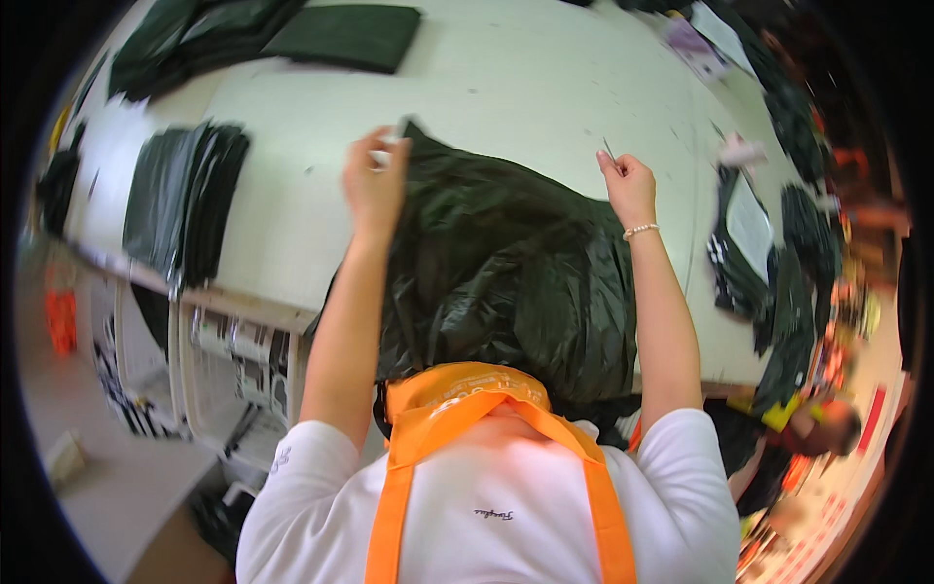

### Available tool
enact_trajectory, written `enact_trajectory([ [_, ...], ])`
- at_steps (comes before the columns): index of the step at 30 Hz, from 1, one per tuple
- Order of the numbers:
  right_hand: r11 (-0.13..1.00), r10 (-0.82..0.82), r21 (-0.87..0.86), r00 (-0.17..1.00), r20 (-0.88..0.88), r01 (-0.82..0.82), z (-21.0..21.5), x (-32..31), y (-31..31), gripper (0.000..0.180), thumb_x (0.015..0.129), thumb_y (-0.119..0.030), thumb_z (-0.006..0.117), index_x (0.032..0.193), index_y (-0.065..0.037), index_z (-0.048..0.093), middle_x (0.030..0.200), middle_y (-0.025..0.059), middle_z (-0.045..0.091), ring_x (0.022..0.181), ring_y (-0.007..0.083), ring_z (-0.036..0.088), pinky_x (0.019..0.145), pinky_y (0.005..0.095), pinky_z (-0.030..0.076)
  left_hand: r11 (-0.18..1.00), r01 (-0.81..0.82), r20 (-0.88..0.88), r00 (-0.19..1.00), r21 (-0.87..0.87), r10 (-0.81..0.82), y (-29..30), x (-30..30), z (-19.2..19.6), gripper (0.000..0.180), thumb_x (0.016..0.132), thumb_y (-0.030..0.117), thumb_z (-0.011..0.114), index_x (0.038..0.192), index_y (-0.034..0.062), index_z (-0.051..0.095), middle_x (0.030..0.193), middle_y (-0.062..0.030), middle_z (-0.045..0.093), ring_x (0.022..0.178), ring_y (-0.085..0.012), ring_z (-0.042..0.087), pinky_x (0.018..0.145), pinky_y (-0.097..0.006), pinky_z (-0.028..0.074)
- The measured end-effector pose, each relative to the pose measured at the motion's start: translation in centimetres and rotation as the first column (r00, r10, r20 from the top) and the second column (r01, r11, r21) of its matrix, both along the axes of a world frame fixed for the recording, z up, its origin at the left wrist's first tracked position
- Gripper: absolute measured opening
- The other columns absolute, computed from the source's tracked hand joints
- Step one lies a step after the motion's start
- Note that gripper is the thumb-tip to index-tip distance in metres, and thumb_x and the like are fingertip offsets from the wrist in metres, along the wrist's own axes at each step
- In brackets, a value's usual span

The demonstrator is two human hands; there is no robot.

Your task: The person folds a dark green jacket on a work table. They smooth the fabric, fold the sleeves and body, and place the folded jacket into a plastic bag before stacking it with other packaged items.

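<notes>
A dark green sheet of thin, shiny fabric (506, 253) spreads from the table down over the front edge towards my waist, wrinkled and hanging loose. My left hand (376, 185) is closed at its far left corner, gripping it; something small and white shows between the fingers. Near the fabric's right edge, my right hand (630, 187) is closed around a thin, pointed metal tool (609, 151), its tip pointing up and away. Most of the tool is hidden in the fist, so its exact kind cannot be made out.
The white table (525, 88) carries a stack of folded dark fabric (190, 200) on the left and a folded dark piece (345, 37) at the far side. More dark bundles with a white sheet (749, 219) lie to the right. A white-framed rack (243, 355) stands below left.
</notes>
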State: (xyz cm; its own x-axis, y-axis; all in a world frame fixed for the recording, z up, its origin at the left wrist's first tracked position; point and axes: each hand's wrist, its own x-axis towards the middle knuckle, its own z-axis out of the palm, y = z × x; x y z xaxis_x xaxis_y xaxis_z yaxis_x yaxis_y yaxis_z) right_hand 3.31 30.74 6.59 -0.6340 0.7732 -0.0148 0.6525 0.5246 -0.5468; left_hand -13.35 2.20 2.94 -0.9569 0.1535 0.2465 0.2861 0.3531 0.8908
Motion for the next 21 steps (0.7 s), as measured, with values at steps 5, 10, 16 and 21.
enact_trajectory([
  [5,0.866,-0.488,-0.202,0.860,-0.147,0.457,-10.6,17.0,10.9,0.024,0.081,-0.025,0.066,0.084,-0.002,0.070,0.069,0.0075,0.066,0.065,0.0154,0.060,0.061,0.0304,0.046,0.999,0.033,-0.043,0.998,-0.021,-0.034,-0.7,0.1,-1.1,0.037,0.086,0.014,0.063,0.121,0.0062,0.054,0.107,-0.0068,0.057,0.090,-0.0164,0.052,0.079,-0.031,0.042],
  [10,0.824,-0.487,-0.397,0.864,-0.130,0.404,-15.9,22.8,10.1,0.021,0.078,-0.015,0.068,0.094,-0.002,0.070,0.083,0.0063,0.069,0.080,0.0133,0.064,0.072,0.0272,0.049,0.932,0.339,-0.019,0.939,-0.128,-0.344,5.3,5.9,-1.2,0.028,0.082,0.009,0.064,0.109,0.0052,0.061,0.102,-0.0079,0.059,0.087,-0.0182,0.055,0.079,-0.030,0.043],
  [16,0.798,-0.462,-0.567,0.813,-0.355,0.206,-16.6,21.3,8.9,0.028,0.077,-0.012,0.071,0.103,-0.002,0.067,0.091,0.0059,0.068,0.082,0.0125,0.062,0.074,0.0267,0.049,0.671,0.709,0.027,0.691,-0.218,-0.722,14.5,13.5,-1.7,0.025,0.077,0.007,0.066,0.102,0.0031,0.063,0.095,-0.0129,0.060,0.081,-0.0240,0.058,0.072,-0.032,0.048],
  [21,0.808,-0.577,0.059,0.807,-0.125,0.587,-17.2,28.3,13.6,0.037,0.082,-0.012,0.062,0.117,-0.001,0.055,0.102,0.0154,0.060,0.093,0.0264,0.058,0.083,0.0368,0.046,0.519,0.831,0.341,0.555,-0.198,-0.759,16.2,19.3,-2.9,0.028,0.078,0.010,0.066,0.104,0.0024,0.063,0.088,-0.0091,0.062,0.068,-0.0167,0.056,0.061,-0.027,0.046],
])
